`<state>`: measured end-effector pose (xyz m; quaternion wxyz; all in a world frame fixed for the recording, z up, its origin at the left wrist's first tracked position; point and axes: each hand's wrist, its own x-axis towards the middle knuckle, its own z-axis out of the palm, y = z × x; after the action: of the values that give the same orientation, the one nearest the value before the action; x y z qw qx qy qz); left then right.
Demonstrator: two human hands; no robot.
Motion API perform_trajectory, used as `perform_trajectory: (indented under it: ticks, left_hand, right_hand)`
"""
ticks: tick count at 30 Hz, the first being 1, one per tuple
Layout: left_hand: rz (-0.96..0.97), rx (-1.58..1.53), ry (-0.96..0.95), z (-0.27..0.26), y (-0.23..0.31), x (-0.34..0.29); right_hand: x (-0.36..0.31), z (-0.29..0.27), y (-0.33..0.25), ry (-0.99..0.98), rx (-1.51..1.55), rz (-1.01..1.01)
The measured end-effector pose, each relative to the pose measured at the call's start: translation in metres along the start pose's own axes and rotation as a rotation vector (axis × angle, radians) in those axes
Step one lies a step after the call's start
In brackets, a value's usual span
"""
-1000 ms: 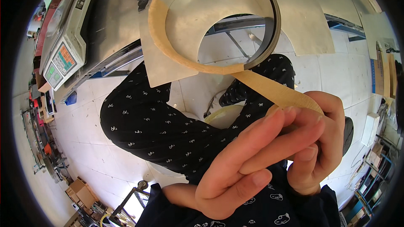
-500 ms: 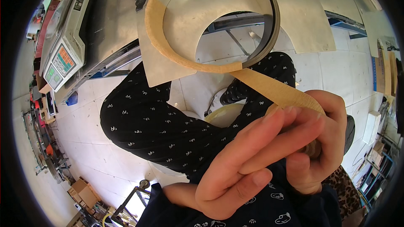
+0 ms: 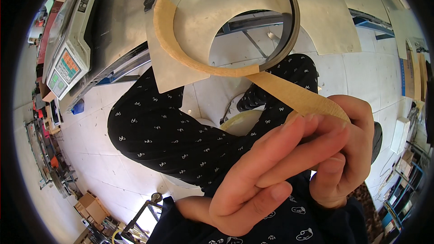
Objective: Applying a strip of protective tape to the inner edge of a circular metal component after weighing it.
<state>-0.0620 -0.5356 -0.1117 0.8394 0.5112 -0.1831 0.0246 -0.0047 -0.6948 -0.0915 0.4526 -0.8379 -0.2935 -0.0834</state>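
A metal ring [image 3: 294, 22] has tan tape [image 3: 181, 58] wrapped along its left and lower rim. From the ring's lower edge a loose strip of tan tape [image 3: 289, 95] stretches down to my hands. My right hand [image 3: 352, 153] is curled round the tape's far end, index finger behind it. My left hand [image 3: 257, 176] crosses in front, its fingers pressed together and their tips against the tape beside the right fingers. The left thumb lies apart, nearer me. What sits between the two palms is mostly hidden.
The ring rests on metal sheets [image 3: 330, 18] at the bench edge. A white digital scale [image 3: 68, 63] stands on the bench at left. My legs in black patterned trousers [image 3: 149, 131] are below, with a pale round container [image 3: 242, 124] between them. Cardboard boxes [image 3: 92, 205] stand at lower left.
The right hand has turned slightly, its thumb rising towards the left fingers, and the roll's core visible between the hands is now covered. The left hand stays almost still.
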Motion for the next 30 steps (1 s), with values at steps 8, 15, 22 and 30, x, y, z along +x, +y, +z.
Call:
perform_trajectory:
  ticks: [8,15,22,30]
  left_hand:
    - [0.01,0.049,-0.035,-0.003,-0.001,0.001]
    - [0.05,0.195,-0.005,-0.009,-0.002,-0.001]
    - [0.144,0.438,0.026,-0.025,-0.002,0.0]
    - [0.223,0.637,0.098,-0.032,0.003,0.021]
  right_hand:
    - [-0.001,0.002,-0.003,0.02,0.013,0.028]
    - [-0.002,0.003,-0.006,0.003,0.014,0.049]
    - [0.0,0.008,-0.007,0.068,0.029,0.031]
    - [0.004,0.007,-0.009,0.062,0.054,0.036]
